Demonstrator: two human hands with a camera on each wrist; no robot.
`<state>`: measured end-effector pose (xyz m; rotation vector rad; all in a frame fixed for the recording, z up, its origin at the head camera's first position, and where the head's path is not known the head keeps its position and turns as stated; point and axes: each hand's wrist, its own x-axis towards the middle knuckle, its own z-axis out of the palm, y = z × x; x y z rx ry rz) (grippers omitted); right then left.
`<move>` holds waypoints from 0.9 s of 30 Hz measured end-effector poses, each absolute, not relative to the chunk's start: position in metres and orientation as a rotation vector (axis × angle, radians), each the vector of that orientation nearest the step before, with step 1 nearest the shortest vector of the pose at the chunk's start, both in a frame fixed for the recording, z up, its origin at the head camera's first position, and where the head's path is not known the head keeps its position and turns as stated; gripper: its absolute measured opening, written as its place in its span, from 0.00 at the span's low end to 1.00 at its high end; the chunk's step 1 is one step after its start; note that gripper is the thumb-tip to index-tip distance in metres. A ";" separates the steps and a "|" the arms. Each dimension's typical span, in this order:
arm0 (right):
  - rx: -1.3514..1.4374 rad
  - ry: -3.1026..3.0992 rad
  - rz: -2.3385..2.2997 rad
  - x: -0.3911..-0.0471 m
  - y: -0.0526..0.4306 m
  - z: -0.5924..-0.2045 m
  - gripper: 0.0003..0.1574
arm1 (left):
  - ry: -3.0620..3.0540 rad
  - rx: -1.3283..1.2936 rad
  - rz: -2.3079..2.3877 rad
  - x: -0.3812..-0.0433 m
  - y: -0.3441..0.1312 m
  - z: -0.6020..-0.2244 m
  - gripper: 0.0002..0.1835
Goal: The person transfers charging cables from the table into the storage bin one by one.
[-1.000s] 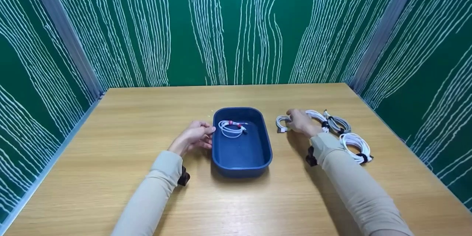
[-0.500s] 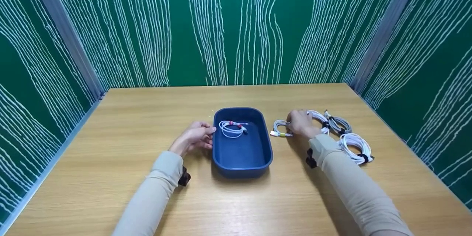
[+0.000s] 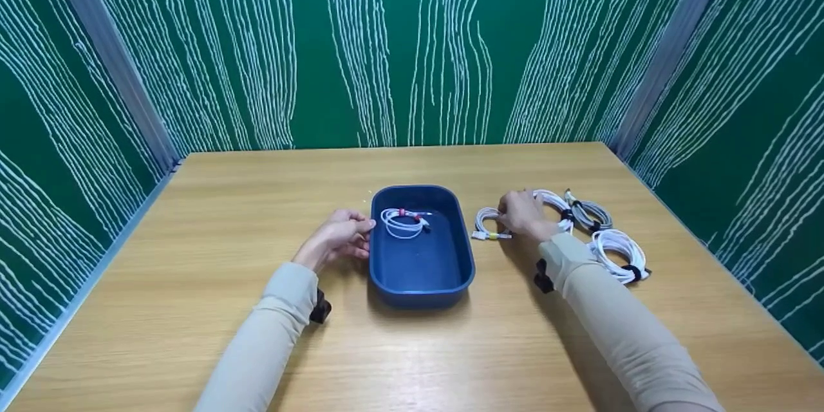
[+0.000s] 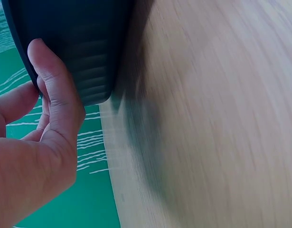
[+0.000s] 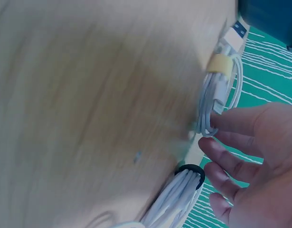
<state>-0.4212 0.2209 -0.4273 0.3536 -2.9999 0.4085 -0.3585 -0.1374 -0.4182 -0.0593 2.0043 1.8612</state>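
Observation:
A dark blue rectangular bin (image 3: 421, 299) stands mid-table with a coiled white cable (image 3: 404, 232), bound by red ties, lying inside. At its left side, my left hand (image 3: 338, 238) pinches the rim between thumb and fingers; in the left wrist view an index finger (image 4: 58, 80) lies along the outer wall. Right of the bin, my right hand (image 3: 523, 214) holds the end of a coiled grey-white USB cable (image 3: 486, 222) with thumb and fingertips. A yellow tie (image 5: 220, 65) wraps that cable, and its USB plug (image 5: 234, 35) points toward the bin. The other right fingers are loosely bent.
Close by the right hand lie a white cable coil (image 3: 553, 203) with a black tie and a grey coil (image 3: 591, 215). Another white coil (image 3: 619, 256) sits beside the right forearm. Green walls with white lines enclose the wooden table (image 3: 257, 199).
The grey-white cable has turned and shifted slightly left under my right hand, its yellow tie and plug coming into view. My left hand and the bin stay in place.

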 end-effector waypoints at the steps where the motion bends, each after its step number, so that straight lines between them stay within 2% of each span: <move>1: 0.359 -2.998 0.437 -0.421 0.222 -0.426 0.07 | 2.004 -0.057 1.861 -0.358 -0.138 -0.418 0.04; 14: 0.453 -2.900 0.849 -0.419 0.240 -0.422 0.07 | 2.005 -0.014 1.860 -0.356 -0.140 -0.418 0.04; 27: 0.396 -2.927 1.235 -0.415 0.247 -0.418 0.13 | 1.995 -0.050 1.867 -0.359 -0.138 -0.421 0.04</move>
